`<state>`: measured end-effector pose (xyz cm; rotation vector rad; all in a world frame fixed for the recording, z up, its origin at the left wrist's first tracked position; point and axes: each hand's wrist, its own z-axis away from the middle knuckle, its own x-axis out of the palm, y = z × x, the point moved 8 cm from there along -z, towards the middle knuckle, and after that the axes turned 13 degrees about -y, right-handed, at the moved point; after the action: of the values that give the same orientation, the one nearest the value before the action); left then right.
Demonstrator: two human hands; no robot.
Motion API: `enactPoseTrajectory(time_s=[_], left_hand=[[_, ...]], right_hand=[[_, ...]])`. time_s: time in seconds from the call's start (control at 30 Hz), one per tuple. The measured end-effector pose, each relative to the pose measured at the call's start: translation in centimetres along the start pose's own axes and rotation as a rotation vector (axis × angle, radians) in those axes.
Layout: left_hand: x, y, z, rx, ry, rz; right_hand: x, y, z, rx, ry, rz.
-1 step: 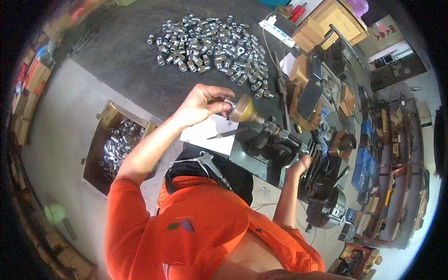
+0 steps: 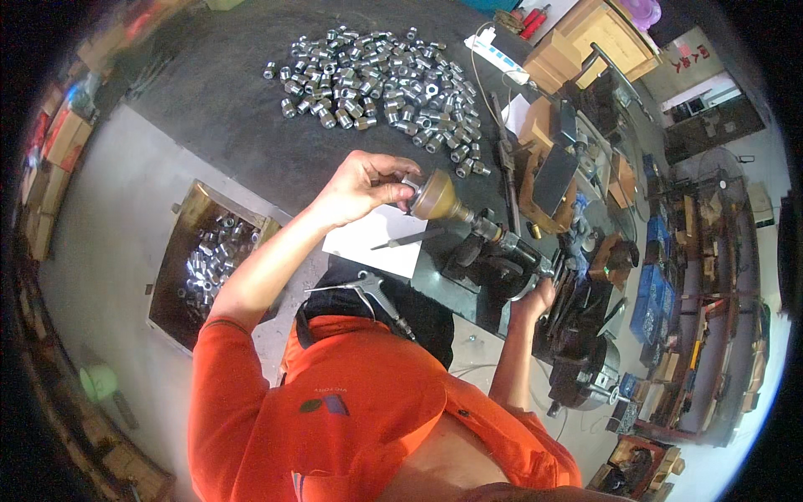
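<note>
My left hand point(image 2: 368, 188) pinches a small metal fitting point(image 2: 410, 181) against the open end of a brass-coloured cup point(image 2: 441, 197). The cup narrows toward a dark bench machine point(image 2: 502, 255), joined to it by a short spindle. Its inside is hidden from me. My right hand point(image 2: 539, 297) is closed at the machine's right end, on a part its fingers largely cover. Below my left wrist lies a white sheet of paper point(image 2: 351, 243) with a slim dark hand tool point(image 2: 406, 241) across it. An air blow gun point(image 2: 368, 293) rests at my waist.
Many metal fittings point(image 2: 376, 84) lie heaped on the dark bench point(image 2: 209, 92). More fill a wooden crate point(image 2: 180, 238) at the lower left. A power strip point(image 2: 499, 57), cardboard boxes point(image 2: 552, 63) and tools stand at the right. Beyond are shelves with blue bins point(image 2: 655, 293).
</note>
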<state>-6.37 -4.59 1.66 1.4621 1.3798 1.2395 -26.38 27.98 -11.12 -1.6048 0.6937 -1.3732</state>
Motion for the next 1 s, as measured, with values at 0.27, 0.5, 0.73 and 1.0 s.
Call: enactPoseTrajectory(time_s=[0.27,0.5,0.73,1.0], left_hand=[[0.3,0.4,0.2,0.01,0.029,-0.016],[0.0,-0.2,0.4,-0.026,0.054,-0.055],[-0.4,-0.5,0.2,-0.054,0.07,0.047],[0.1,0.0,0.7,0.011,0.082,0.107]], right_hand=[[1.2,-3.0,5.4,0.124,-0.082,-0.02],[-1.7,0.8,1.6,0.181,0.077,-0.009],[4.2,-6.5,-5.0,-0.273,-0.18,0.587],[8.1,-13.4,4.4,-0.452,-0.313,0.146]])
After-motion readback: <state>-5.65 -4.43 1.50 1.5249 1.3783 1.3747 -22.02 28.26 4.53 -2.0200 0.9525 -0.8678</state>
